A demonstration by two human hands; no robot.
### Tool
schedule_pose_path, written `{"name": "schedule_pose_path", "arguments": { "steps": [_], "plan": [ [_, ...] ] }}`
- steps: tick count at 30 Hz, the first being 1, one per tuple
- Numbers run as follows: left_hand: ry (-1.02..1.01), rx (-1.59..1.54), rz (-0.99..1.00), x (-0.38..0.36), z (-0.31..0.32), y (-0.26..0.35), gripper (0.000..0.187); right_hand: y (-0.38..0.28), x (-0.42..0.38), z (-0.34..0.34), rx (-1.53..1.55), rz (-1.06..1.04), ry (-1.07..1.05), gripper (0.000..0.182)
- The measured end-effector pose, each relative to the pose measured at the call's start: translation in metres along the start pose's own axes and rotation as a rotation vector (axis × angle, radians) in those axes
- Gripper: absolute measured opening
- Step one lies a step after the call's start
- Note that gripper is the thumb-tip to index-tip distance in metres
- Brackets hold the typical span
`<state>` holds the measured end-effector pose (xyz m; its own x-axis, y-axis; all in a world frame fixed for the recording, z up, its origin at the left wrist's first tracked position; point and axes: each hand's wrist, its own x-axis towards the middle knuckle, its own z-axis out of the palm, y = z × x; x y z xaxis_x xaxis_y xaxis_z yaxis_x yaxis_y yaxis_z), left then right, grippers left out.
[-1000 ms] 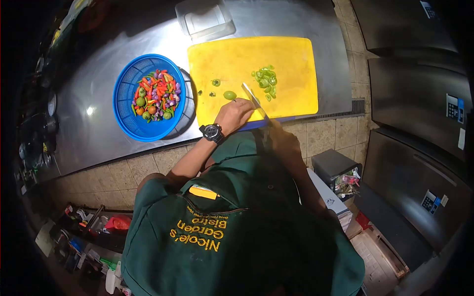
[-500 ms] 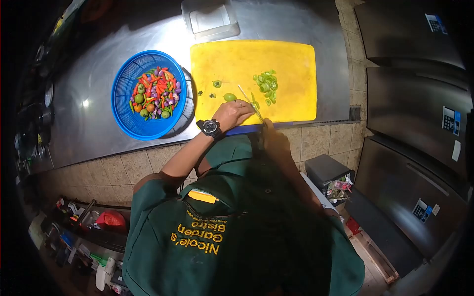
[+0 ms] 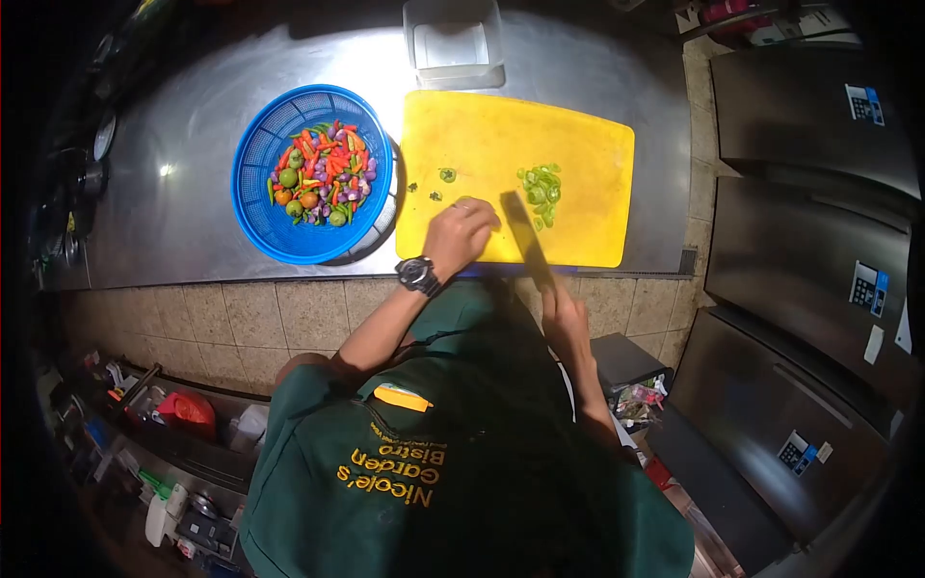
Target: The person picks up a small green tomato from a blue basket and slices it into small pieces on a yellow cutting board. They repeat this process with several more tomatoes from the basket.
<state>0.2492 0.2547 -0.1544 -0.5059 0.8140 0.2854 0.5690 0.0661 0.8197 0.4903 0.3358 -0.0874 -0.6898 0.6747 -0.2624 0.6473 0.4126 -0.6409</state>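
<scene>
My right hand (image 3: 566,323) grips a kitchen knife (image 3: 528,236) by its handle, the broad blade tilted flat over the front of the yellow cutting board (image 3: 482,120). My left hand (image 3: 461,236), with a black watch at the wrist, rests on the board left of the blade. Its fingers are curled together, and whatever lies under them is mostly hidden. A small green piece (image 3: 502,222) sits between hand and blade. Green slices (image 3: 541,193) form a pile right of the knife tip. Cut-off green stem ends (image 3: 447,175) lie to the left.
A blue basket (image 3: 249,220) of red chillies, small purple onions and tomatoes stands left of the board. Behind the board is a clear plastic container (image 3: 489,43). All rest on a steel table (image 3: 183,217). A bin (image 3: 617,361) stands low at my right, near steel cabinets (image 3: 809,231).
The knife has pulled back from my left fingertips and turned to show its flat side. My right hand has moved right and toward me. The whole view has shifted slightly.
</scene>
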Motion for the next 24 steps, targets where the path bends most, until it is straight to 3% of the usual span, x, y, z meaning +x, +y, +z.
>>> {"name": "schedule_pose_path", "arguments": {
  "steps": [1, 2, 4, 6, 8, 12, 14, 16, 17, 20, 24],
  "plan": [
    [0.003, 0.006, -0.107, 0.003, -0.014, 0.005, 0.018, -0.002, -0.006, 0.0, 0.0, 0.003, -0.003, 0.036],
    [0.013, 0.111, -0.092, 0.007, -0.024, 0.006, 0.02, -0.004, -0.011, -0.001, -0.044, 0.054, -0.042, 0.035],
    [-0.108, 0.136, -0.175, 0.001, -0.028, -0.012, 0.021, -0.008, -0.014, -0.002, -0.092, 0.105, -0.084, 0.035],
    [-0.053, 0.146, -0.102, -0.002, -0.024, -0.016, 0.022, -0.012, -0.007, 0.0, -0.109, 0.289, -0.093, 0.034],
    [-0.227, 0.096, -0.253, -0.002, -0.019, -0.011, 0.024, -0.015, 0.002, 0.003, -0.1, 0.28, -0.058, 0.034],
    [-0.199, -0.01, -0.368, -0.002, -0.002, 0.011, 0.03, -0.039, 0.013, 0.005, 0.063, 0.221, 0.004, 0.032],
    [-0.191, -0.053, -0.359, -0.006, 0.005, 0.012, 0.027, -0.03, 0.01, 0.013, 0.02, 0.277, -0.058, 0.031],
    [-0.17, -0.148, -0.321, -0.012, 0.005, 0.005, 0.022, -0.005, 0.009, 0.037, -0.056, 0.057, 0.028, 0.032],
    [-0.222, -0.107, -0.268, -0.015, 0.002, -0.002, 0.019, -0.004, 0.01, 0.044, -0.032, 0.052, 0.036, 0.032],
    [-0.128, -0.001, 0.015, -0.01, -0.003, 0.0, 0.014, -0.03, 0.011, 0.028, -0.031, 0.15, -0.007, 0.03],
    [-0.218, 0.027, 0.06, -0.002, -0.004, -0.01, 0.011, -0.053, 0.018, 0.011, -0.175, 0.271, -0.142, 0.03]
  ]
}}
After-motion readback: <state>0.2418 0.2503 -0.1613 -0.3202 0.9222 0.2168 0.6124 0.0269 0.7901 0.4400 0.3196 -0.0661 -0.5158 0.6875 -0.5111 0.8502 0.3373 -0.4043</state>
